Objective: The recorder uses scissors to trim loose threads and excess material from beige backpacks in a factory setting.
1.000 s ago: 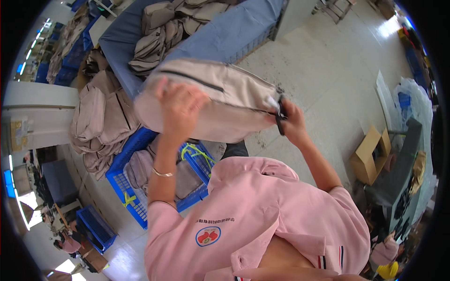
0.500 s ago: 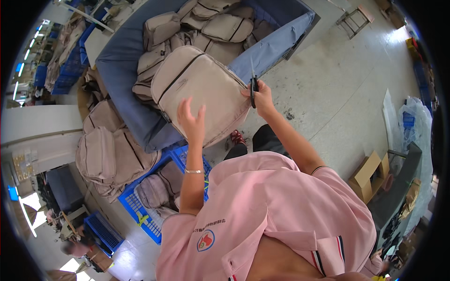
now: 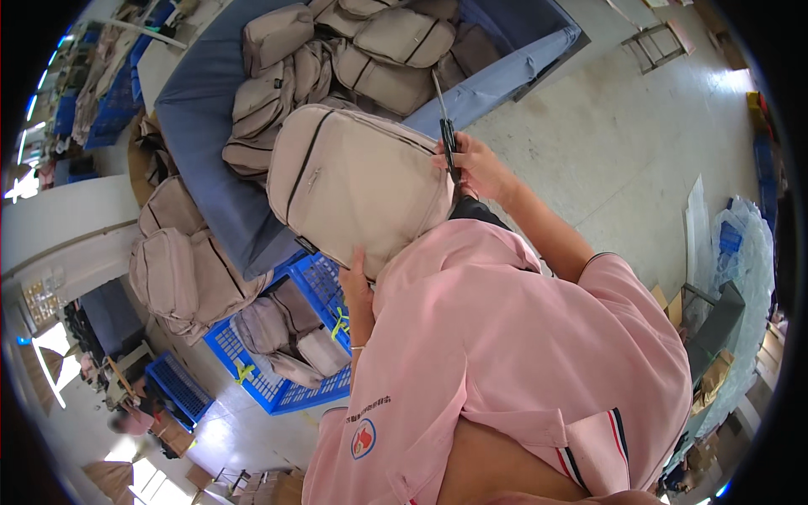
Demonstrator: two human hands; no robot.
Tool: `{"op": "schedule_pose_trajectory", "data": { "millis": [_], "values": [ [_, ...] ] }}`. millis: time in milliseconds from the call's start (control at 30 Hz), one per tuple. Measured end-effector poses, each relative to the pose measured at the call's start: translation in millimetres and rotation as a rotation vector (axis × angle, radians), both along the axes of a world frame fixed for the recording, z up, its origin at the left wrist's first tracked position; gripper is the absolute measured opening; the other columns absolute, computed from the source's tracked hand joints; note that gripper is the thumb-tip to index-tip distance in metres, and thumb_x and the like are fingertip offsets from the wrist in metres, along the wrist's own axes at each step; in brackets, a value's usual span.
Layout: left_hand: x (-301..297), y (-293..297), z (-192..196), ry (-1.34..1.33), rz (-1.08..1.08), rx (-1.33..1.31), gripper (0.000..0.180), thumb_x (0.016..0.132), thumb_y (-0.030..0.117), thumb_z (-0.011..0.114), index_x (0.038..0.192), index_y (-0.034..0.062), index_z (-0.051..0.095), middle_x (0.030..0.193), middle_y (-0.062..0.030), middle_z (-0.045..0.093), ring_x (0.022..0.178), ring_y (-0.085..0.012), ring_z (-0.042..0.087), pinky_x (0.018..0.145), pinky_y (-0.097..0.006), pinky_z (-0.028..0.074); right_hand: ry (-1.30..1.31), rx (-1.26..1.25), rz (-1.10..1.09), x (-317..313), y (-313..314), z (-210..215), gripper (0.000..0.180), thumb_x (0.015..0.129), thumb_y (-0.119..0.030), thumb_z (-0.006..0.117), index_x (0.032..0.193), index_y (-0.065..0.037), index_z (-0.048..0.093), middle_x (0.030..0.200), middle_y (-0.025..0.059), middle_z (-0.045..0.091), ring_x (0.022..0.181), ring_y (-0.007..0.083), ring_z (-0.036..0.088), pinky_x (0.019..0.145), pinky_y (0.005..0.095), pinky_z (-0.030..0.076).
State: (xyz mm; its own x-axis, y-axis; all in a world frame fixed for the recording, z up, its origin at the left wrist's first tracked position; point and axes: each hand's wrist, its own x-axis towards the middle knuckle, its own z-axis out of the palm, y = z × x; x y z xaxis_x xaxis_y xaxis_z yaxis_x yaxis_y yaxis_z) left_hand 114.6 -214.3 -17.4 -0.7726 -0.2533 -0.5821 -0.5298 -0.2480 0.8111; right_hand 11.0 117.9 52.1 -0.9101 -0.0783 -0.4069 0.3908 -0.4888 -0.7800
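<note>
A beige backpack [image 3: 358, 181] with dark zippers is held in front of me, its front panel facing up. My left hand [image 3: 358, 284] grips its lower edge, thumb on the front; the other fingers are partly hidden. Black-handled scissors [image 3: 448, 139] are in my right hand [image 3: 480, 168], their blades pointing away from me. That hand is at the backpack's right edge; whether it also pinches the fabric, I cannot tell. Beyond the backpack, a large blue fabric-lined bin [image 3: 202, 160] holds several similar beige bags [image 3: 404, 38].
To the left, more beige backpacks [image 3: 198, 261] are piled beside the bin. A blue plastic crate [image 3: 269, 400] with bags in it stands close to my left arm. Far right are a small stool [image 3: 655, 46] and clear plastic wrapping [image 3: 741, 252].
My left hand has come down from over the front panel and closed on the lower edge. The backpack has shifted a little toward my body, and the scissors are still in my right hand.
</note>
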Motion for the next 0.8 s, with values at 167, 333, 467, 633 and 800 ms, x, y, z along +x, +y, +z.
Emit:
{"op": "schedule_pose_trajectory", "data": {
  "millis": [167, 333, 467, 633, 800],
  "values": [
    [-5, 12, 5, -0.022, 0.001, 0.079, 0.059, 0.088, 0.018, 0.076, 0.136, -0.0045, 0.050, 0.130, -0.0103, 0.059, 0.111, -0.0200, 0.058, 0.095, -0.035, 0.049, -0.083, -0.193, 0.047, 23, 12, -3, 0.027, 0.082, -0.004, 0.076, 0.096, -0.005, 0.053, 0.092, 0.0050, 0.062, 0.083, 0.0171, 0.064, 0.075, 0.0312, 0.054],
    [0, 16, -1, -0.020, -0.026, 0.005, 0.048, 0.092, 0.020, 0.071, 0.128, -0.0064, 0.055, 0.120, -0.0118, 0.065, 0.103, -0.0208, 0.063, 0.089, -0.035, 0.051, -0.112, -0.114, -0.039, 23, 5, -10, 0.027, 0.083, -0.004, 0.076, 0.093, -0.009, 0.052, 0.089, 0.0045, 0.061, 0.079, 0.0163, 0.064, 0.073, 0.0303, 0.055],
    [-4, 20, 10, 0.024, -0.087, 0.070, 0.051, 0.091, 0.018, 0.072, 0.131, -0.0068, 0.052, 0.126, -0.0127, 0.062, 0.109, -0.0218, 0.061, 0.093, -0.035, 0.049, -0.090, -0.049, -0.053, 24, 0, -11, 0.026, 0.079, 0.000, 0.076, 0.090, -0.009, 0.054, 0.081, 0.0009, 0.057, 0.072, 0.0142, 0.060, 0.065, 0.0279, 0.052],
    [-4, 14, 2, 0.009, -0.105, 0.056, 0.055, 0.087, 0.015, 0.075, 0.133, -0.0050, 0.052, 0.129, -0.0113, 0.061, 0.112, -0.0225, 0.060, 0.096, -0.036, 0.047, -0.074, 0.493, -0.162, 26, -20, -8, 0.030, 0.072, 0.002, 0.076, 0.094, -0.005, 0.056, 0.077, -0.0007, 0.052, 0.063, 0.0094, 0.052, 0.056, 0.0257, 0.044],
    [-7, 12, 2, -0.037, -0.117, 0.064, 0.050, 0.089, 0.015, 0.073, 0.130, -0.0075, 0.054, 0.128, -0.0122, 0.061, 0.110, -0.0220, 0.060, 0.094, -0.035, 0.048, 0.077, 0.625, -0.141, 23, -12, -13, 0.033, 0.070, 0.003, 0.077, 0.094, -0.005, 0.056, 0.081, -0.0007, 0.053, 0.074, 0.0085, 0.053, 0.063, 0.0256, 0.044]
  ]
}}
